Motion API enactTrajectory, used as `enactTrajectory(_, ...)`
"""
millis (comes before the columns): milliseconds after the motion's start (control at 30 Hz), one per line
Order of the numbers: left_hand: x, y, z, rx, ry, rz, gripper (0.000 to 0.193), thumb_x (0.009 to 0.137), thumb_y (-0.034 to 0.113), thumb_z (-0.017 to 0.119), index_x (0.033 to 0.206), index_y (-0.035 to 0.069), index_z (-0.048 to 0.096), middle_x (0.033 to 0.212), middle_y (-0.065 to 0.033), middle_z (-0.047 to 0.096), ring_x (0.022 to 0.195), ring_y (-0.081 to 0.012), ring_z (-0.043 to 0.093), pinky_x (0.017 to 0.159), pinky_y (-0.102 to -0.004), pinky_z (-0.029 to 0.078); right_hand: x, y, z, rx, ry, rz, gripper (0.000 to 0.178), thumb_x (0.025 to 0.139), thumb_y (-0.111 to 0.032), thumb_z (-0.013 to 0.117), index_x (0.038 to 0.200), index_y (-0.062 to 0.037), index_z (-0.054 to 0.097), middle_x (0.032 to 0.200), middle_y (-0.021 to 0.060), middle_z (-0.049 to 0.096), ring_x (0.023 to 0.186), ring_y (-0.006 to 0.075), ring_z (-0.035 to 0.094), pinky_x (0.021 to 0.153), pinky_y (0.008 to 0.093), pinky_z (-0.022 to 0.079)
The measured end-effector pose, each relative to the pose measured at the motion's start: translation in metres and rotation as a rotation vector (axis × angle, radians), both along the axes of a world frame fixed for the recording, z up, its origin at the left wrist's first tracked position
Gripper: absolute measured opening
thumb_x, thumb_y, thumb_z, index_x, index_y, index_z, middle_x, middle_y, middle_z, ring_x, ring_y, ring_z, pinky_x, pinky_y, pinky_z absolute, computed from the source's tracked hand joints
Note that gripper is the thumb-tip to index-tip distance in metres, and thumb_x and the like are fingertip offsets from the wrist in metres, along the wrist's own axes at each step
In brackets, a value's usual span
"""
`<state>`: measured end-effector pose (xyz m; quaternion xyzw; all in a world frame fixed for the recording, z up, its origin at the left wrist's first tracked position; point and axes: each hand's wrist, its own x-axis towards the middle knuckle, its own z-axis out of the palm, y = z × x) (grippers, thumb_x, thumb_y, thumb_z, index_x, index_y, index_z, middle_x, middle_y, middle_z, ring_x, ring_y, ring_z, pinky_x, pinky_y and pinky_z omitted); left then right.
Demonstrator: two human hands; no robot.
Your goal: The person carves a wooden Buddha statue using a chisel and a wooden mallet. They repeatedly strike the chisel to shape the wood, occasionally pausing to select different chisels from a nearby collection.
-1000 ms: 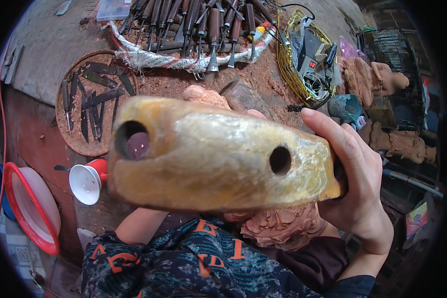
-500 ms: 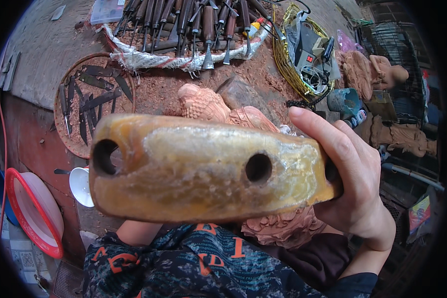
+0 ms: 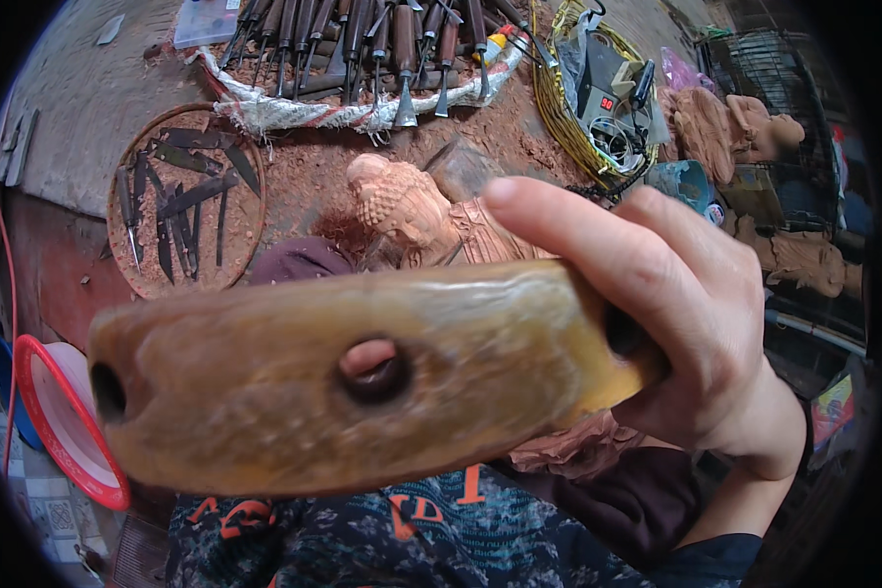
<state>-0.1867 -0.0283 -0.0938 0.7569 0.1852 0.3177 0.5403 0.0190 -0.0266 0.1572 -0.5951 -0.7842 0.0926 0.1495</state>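
Observation:
My right hand (image 3: 701,323) is closed on the right end of a yellowish-brown, smooth, worn block (image 3: 235,392), its fingers over the top and side. Raised close to view, the block slants slightly, left end lower. Dark round holes pierce its face; a pinkish shape shows inside the middle one, and I cannot tell if it is a fingertip or wood behind. My left hand is not visible; the block covers where it might be. Behind the block lies a reddish carved wooden figure (image 3: 397,211), its knobbly head uppermost and its middle hidden.
Several dark-handled chisels (image 3: 358,44) lie on a white sack (image 3: 265,116) at the back. A round woven tray (image 3: 262,211) of dark blades sits left, above a red-rimmed basin (image 3: 41,392). Far right are a control box (image 3: 612,88) and more carvings (image 3: 706,127).
The block has shifted left and down, its left end dropping, and my right hand has gone with it. More of the carved figure's head shows; the white bowl is now hidden.

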Motion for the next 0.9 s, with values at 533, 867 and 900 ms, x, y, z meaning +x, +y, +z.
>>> enactTrajectory(533, 0.018, 0.059, 0.024, -1.786, -0.591, -0.495, 0.063, 0.089, 0.037, 0.067, 0.135, 0.001, 0.042, 0.129, -0.0131, 0.052, 0.121, -0.0225, 0.051, 0.098, -0.035, 0.045, -0.007, 0.018, 0.026, 0.112, -0.48, 0.052, 0.05, 0.065, -0.022, 0.074, 0.114, -0.013, 0.069, 0.064, 0.0028, 0.043, 0.056, 0.0186, 0.047, 0.05, 0.0346, 0.038)
enactTrajectory(867, 0.048, 0.091, 0.057, -0.072, -0.14, -0.171, 0.035, 0.086, 0.003, 0.063, 0.121, 0.004, 0.059, 0.122, -0.0122, 0.062, 0.116, -0.025, 0.057, 0.099, -0.0395, 0.044, 0.009, -0.008, 0.031, -0.019, -0.483, -0.251, 0.059, 0.068, 0.01, 0.061, 0.125, -0.0049, 0.06, 0.09, 0.0145, 0.061, 0.078, 0.0312, 0.061, 0.069, 0.0383, 0.048)
enactTrajectory(900, 0.054, 0.098, 0.066, 0.175, -0.084, -0.119, 0.03, 0.086, 0.001, 0.063, 0.115, 0.002, 0.062, 0.116, -0.0122, 0.065, 0.111, -0.0234, 0.061, 0.097, -0.0385, 0.046, 0.009, -0.013, 0.035, -0.075, -0.559, -0.282, 0.06, 0.067, 0.012, 0.059, 0.125, -0.0031, 0.059, 0.096, 0.0164, 0.063, 0.084, 0.0325, 0.063, 0.073, 0.0385, 0.049)
